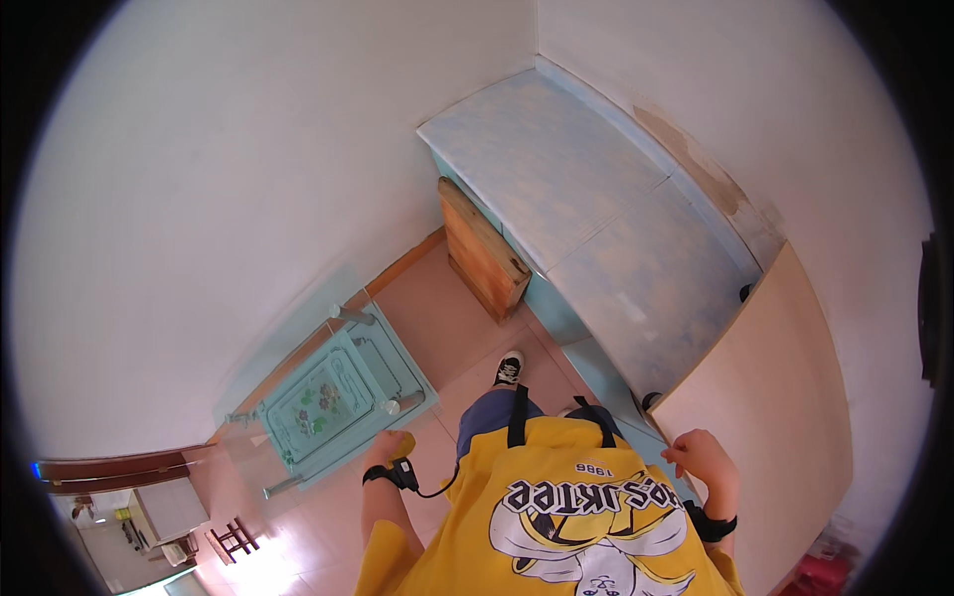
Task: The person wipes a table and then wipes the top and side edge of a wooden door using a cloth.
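My left hand (384, 447) is closed around a small yellow object (405, 445), possibly a sponge or folded cloth. It hangs low beside my hip, near a two-tier glass table (320, 402) with metal legs and a flower pattern. My right hand (699, 456) is raised by my other side with its fingers curled, and nothing shows in it. That hand appears over or beside a beige board (768, 380); whether it touches the board cannot be told. Ahead of me, a counter (581, 179) with a mottled blue-white top runs into the room's corner.
Against the counter's front leans a thick wooden board or block (481, 249). Pink tiles cover the floor (417, 305). Dark wooden stool-like furniture (232, 540) stands at lower left. White walls enclose the corner, and a red item (823, 574) lies at lower right.
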`<state>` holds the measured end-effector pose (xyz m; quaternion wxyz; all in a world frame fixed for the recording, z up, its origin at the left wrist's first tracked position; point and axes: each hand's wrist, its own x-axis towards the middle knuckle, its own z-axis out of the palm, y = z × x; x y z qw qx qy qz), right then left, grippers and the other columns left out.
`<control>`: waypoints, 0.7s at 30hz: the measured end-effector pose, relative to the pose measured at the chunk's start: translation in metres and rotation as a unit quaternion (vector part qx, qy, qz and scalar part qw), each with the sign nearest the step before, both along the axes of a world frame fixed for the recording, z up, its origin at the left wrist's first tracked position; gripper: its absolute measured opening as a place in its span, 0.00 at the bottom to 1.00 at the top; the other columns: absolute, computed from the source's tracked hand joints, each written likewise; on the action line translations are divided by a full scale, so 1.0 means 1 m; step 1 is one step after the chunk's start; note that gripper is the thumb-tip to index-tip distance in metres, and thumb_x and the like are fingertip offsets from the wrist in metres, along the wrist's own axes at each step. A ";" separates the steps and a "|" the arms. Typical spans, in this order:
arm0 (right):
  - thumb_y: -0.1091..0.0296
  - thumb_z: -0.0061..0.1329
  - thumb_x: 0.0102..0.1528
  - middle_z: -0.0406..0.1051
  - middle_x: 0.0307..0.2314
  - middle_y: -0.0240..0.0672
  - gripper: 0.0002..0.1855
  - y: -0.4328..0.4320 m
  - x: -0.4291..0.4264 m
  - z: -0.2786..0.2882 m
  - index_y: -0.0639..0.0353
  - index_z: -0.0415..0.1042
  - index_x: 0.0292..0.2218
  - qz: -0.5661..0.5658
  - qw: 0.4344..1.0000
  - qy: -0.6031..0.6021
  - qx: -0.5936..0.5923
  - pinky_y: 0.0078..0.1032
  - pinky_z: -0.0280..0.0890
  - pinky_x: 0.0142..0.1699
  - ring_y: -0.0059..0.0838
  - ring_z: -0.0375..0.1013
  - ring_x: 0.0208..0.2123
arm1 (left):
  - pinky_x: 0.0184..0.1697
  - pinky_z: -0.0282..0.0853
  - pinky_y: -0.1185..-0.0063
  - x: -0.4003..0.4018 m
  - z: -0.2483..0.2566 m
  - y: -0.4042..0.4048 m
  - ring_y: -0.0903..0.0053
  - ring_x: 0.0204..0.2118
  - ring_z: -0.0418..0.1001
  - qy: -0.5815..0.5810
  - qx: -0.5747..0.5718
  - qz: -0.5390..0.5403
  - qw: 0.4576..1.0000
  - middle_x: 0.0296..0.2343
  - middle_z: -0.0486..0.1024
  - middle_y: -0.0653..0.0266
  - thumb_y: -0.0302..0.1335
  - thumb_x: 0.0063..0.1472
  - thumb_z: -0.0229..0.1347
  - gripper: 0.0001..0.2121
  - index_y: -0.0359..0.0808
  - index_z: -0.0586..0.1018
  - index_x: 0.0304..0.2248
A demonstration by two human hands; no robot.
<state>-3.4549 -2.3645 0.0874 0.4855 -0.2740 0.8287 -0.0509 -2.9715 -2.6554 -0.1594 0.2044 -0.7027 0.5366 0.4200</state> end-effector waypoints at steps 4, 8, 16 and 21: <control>0.65 0.47 0.50 0.70 0.11 0.35 0.14 -0.045 0.003 0.002 0.66 0.75 0.20 0.026 0.999 0.041 0.010 0.21 0.62 0.26 0.26 0.69 0.14 | 0.36 0.69 0.73 -0.027 -0.010 -0.091 0.65 0.32 0.75 0.098 -0.086 -0.006 0.991 0.30 0.75 0.50 0.39 0.51 0.52 0.22 0.28 0.75 0.39; 0.66 0.47 0.49 0.70 0.11 0.36 0.13 -0.082 0.011 0.011 0.66 0.74 0.20 -0.026 0.998 0.051 0.005 0.23 0.61 0.26 0.29 0.68 0.15 | 0.37 0.68 0.73 -0.043 -0.025 -0.158 0.65 0.33 0.75 0.161 -0.073 -0.035 0.984 0.30 0.76 0.51 0.38 0.51 0.51 0.21 0.28 0.75 0.39; 0.67 0.48 0.48 0.70 0.12 0.37 0.12 -0.095 0.031 0.003 0.68 0.73 0.22 -0.116 0.992 0.051 0.020 0.25 0.61 0.25 0.31 0.68 0.16 | 0.42 0.66 0.71 -0.050 -0.062 -0.213 0.62 0.41 0.72 0.087 -0.028 -0.117 0.989 0.35 0.74 0.47 0.40 0.50 0.52 0.24 0.27 0.74 0.40; 0.69 0.47 0.48 0.70 0.11 0.38 0.10 -0.101 0.035 0.001 0.69 0.73 0.23 -0.150 0.987 0.055 -0.007 0.23 0.61 0.25 0.29 0.69 0.15 | 0.43 0.66 0.72 -0.051 -0.062 -0.210 0.62 0.42 0.71 0.036 0.003 -0.086 0.996 0.37 0.73 0.48 0.41 0.49 0.53 0.26 0.25 0.73 0.41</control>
